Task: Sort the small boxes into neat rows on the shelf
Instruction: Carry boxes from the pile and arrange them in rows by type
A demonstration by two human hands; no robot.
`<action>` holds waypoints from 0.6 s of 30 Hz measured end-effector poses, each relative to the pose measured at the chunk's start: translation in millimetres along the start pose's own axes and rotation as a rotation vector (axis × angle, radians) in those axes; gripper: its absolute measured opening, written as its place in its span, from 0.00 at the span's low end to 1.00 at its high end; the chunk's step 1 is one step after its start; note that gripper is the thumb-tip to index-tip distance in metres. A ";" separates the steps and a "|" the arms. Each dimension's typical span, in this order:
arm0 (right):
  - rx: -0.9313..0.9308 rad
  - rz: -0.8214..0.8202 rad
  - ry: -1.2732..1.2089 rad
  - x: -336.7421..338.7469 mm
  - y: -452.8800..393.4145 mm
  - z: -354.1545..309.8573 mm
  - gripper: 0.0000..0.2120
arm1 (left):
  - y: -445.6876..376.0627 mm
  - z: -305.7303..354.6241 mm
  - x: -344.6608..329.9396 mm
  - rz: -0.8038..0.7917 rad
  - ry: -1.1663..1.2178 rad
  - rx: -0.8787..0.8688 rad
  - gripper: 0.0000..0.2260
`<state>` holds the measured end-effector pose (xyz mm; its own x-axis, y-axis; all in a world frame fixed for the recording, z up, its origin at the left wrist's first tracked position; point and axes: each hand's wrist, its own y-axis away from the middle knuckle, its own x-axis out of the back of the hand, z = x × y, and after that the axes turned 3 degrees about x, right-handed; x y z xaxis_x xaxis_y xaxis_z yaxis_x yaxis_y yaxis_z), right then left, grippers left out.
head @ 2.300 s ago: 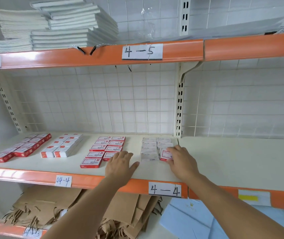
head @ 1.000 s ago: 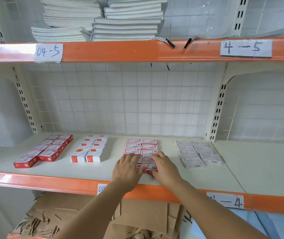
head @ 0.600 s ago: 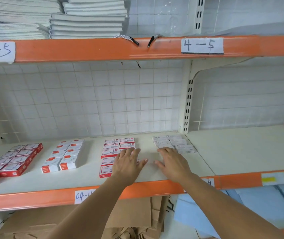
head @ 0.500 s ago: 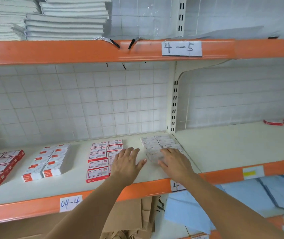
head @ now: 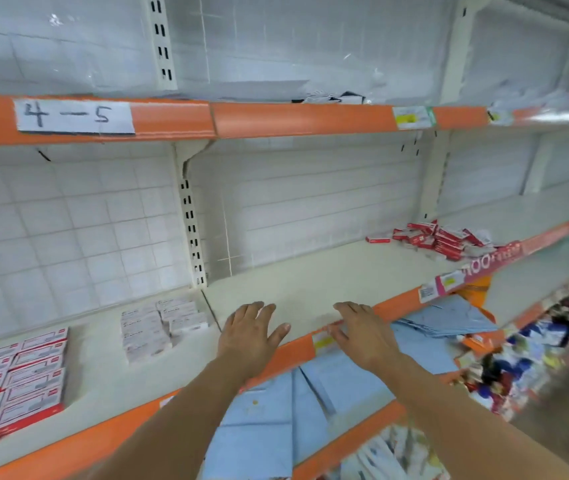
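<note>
Head view shows the left hand (head: 246, 336) and right hand (head: 362, 332) flat, fingers spread, empty over the shelf (head: 310, 282), sorted boxes (head: 158, 325) left, a loose red pile (head: 439, 239) far right.

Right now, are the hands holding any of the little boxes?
No, nothing is held. The left hand and right hand are both open with straight fingers over the shelf, away from the white boxes and the red boxes.
</note>
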<state>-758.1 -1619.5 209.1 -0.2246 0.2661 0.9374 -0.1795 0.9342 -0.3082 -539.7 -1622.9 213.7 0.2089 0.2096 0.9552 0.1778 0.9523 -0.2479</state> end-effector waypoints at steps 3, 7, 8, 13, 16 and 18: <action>-0.068 0.001 0.024 13.8 13.4 57.7 0.22 | -22.8 55.0 -20.1 0.001 -0.005 -0.065 0.26; -0.153 -0.023 0.042 30.4 31.4 126.8 0.23 | -51.1 122.5 -43.7 -0.010 -0.008 -0.169 0.25; -0.171 -0.023 0.045 34.1 34.8 141.3 0.23 | -57.2 137.1 -49.0 -0.012 -0.001 -0.191 0.25; -0.240 -0.009 0.086 46.8 39.8 202.0 0.25 | -88.4 197.5 -71.1 -0.017 0.009 -0.292 0.25; -0.278 0.000 0.091 47.6 32.1 232.1 0.24 | -112.4 222.5 -83.5 -0.047 0.037 -0.322 0.25; -0.289 0.000 0.089 45.6 23.7 249.9 0.23 | -131.9 234.9 -92.4 -0.051 0.032 -0.342 0.25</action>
<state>-1012.0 -1644.5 204.1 -0.1376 0.2744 0.9517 0.1033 0.9596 -0.2617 -808.3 -1715.8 196.0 0.2205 0.1510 0.9636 0.5000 0.8307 -0.2446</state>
